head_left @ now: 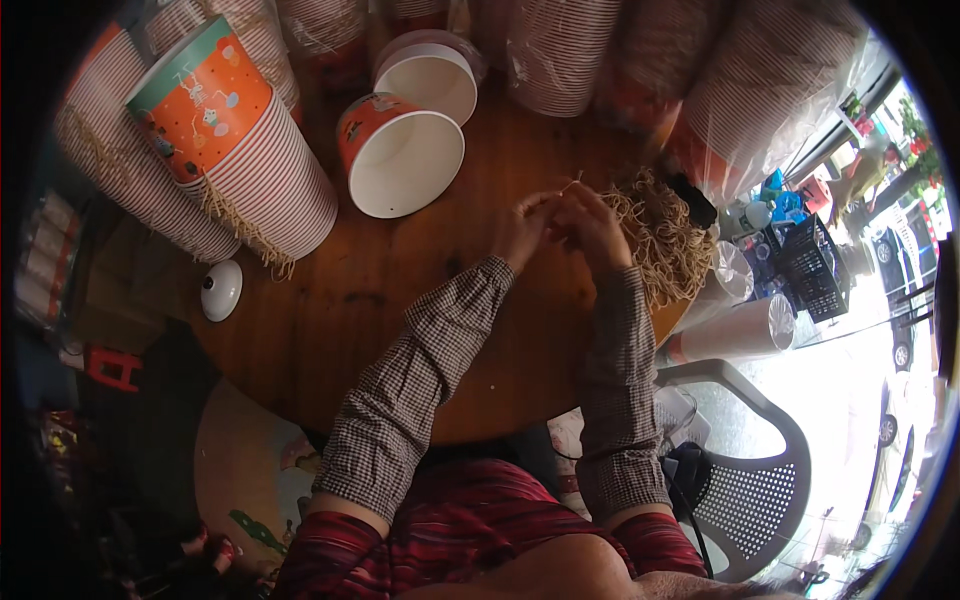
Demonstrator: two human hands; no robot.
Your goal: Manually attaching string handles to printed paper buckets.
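Observation:
My left hand [527,222] and my right hand [595,226] meet above the far middle of the round wooden table, fingers pinched together. Between the fingertips a short pale bit of cord [570,184] shows; the rest of it is hidden by the fingers. Right beside my right hand lies a heap of beige cords [665,240]. To the left of my hands, an orange paper bucket [405,165] rests tilted on its side, its white inside facing me. Another white-lined bucket [430,85] stands behind it.
Tall nested stacks of paper buckets [265,165] lean at the left, with cords hanging from them. Plastic-wrapped stacks [565,50] crowd the table's back. A white lid [221,291] with a dark knob sits at the left edge. A grey plastic chair [755,470] stands at right.

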